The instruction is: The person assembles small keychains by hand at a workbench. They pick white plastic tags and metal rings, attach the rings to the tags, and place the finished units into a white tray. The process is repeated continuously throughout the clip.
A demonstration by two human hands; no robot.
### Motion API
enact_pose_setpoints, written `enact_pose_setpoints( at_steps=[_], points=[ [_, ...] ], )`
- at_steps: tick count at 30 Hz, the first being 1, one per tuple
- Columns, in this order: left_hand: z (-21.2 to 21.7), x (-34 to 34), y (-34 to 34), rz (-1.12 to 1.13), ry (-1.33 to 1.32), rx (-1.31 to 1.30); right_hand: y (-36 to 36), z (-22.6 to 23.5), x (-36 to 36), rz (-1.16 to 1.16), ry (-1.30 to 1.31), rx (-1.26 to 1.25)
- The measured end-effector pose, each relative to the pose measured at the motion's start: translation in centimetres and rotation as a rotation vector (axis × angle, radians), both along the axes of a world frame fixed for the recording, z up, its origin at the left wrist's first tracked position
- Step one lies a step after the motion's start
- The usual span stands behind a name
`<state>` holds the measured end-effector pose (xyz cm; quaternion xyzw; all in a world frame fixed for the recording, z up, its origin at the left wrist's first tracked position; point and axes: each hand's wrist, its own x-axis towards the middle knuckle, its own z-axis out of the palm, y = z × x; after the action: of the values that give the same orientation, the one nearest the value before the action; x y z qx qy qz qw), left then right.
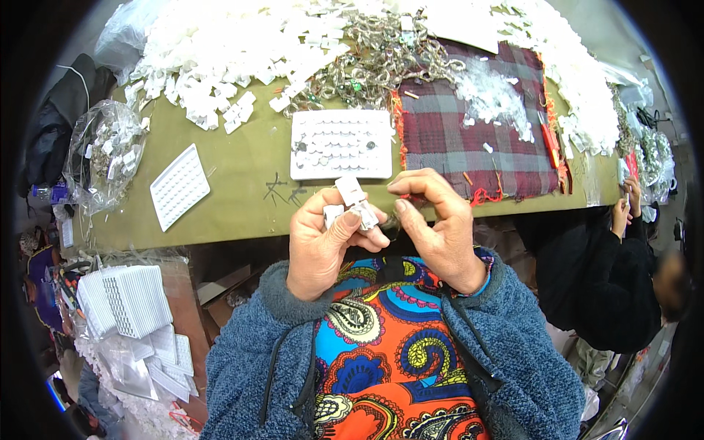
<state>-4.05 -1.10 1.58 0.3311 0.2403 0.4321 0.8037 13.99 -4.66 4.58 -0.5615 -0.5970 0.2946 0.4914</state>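
My left hand (323,238) grips a few small white plastic tags (352,202) between thumb and fingers, held close to my chest. My right hand (436,220) pinches a small dark piece beside those tags, fingers curled tight. Both hands hover just in front of the olive-green table (235,169). Straight ahead on the table lies a white moulded tray (342,144) with rows of round pockets, a few holding small dark items.
A second white tray (180,186) lies to the left. Heaps of white tags (220,51) and a tangle of metal chain pieces (374,62) fill the far side. A plaid cloth (469,132) lies to the right. Stacked trays (125,301) sit lower left. Another person in black (609,279) stands to the right.
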Motion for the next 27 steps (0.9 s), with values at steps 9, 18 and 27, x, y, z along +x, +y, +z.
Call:
enact_pose_setpoints(
  at_steps=[9, 18, 27],
  points=[
    [-0.6, -2.3, 1.5, -0.021, 0.021, -0.022, 8.6, 0.2, 3.0, -0.038, -0.451, 0.089],
    [-1.9, -4.3, 3.6, -0.124, -0.012, 0.035, 13.6, -1.2, 2.1, -0.022, -0.686, -0.060],
    [-2.3, -4.4, 4.2, -0.190, -0.102, -0.011, 15.2, -0.7, 2.8, 0.196, -0.709, -0.047]
  ],
)
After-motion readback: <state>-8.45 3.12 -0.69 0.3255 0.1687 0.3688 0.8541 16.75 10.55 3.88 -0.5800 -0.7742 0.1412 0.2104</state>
